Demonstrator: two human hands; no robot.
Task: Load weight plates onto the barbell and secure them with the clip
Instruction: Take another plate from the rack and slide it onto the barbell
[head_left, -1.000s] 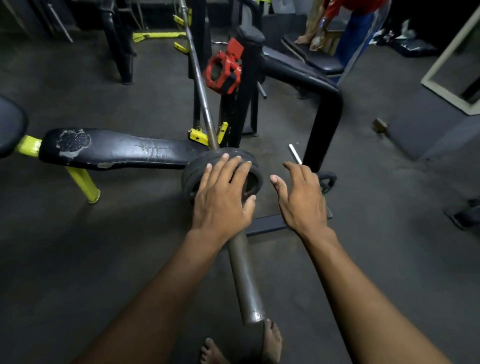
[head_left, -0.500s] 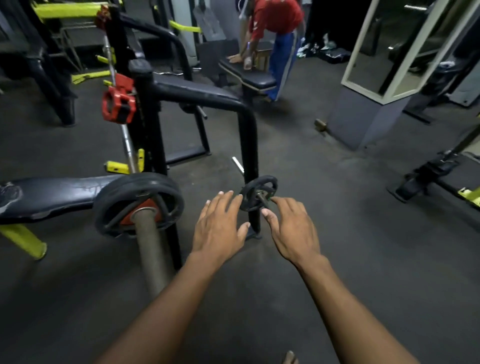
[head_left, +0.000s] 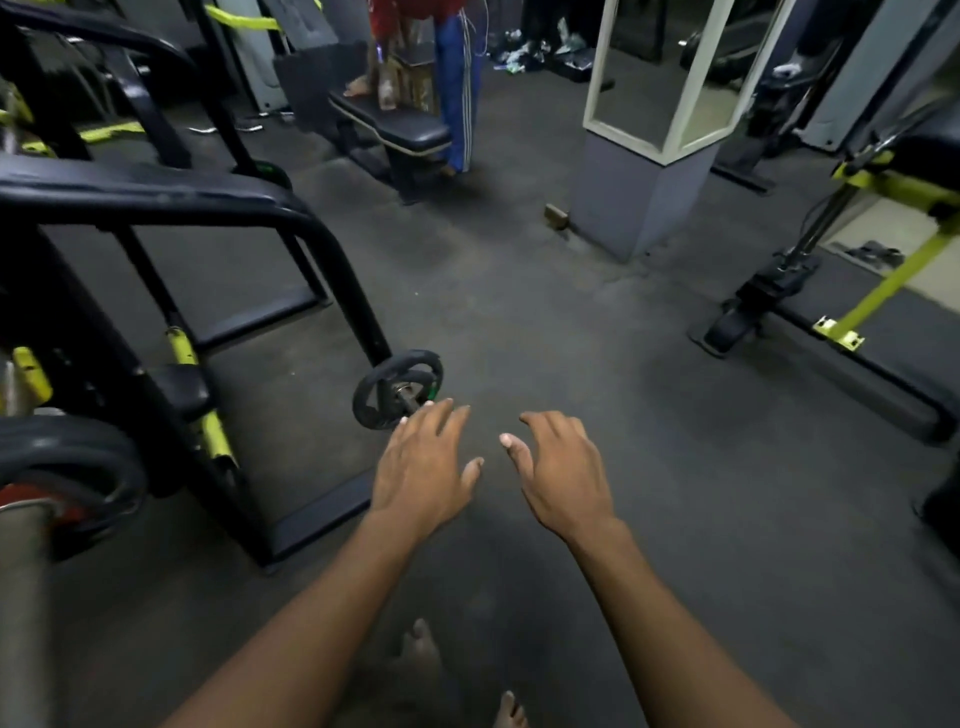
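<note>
both my hands are out in front of me, palms down, holding nothing. my left hand (head_left: 423, 470) has the fingers spread loose, fingertips just short of a small black plate (head_left: 396, 389) that sits on a peg low on the black rack (head_left: 332, 249). my right hand (head_left: 563, 475) hangs over bare floor (head_left: 519, 322), fingers curled a bit, thumb pointing in. the barbell sleeve (head_left: 26, 597) pokes in at the far left edge with a bigger plate (head_left: 72, 473) already on it, some red showing at its hub. can't spot the clip from here.
</note>
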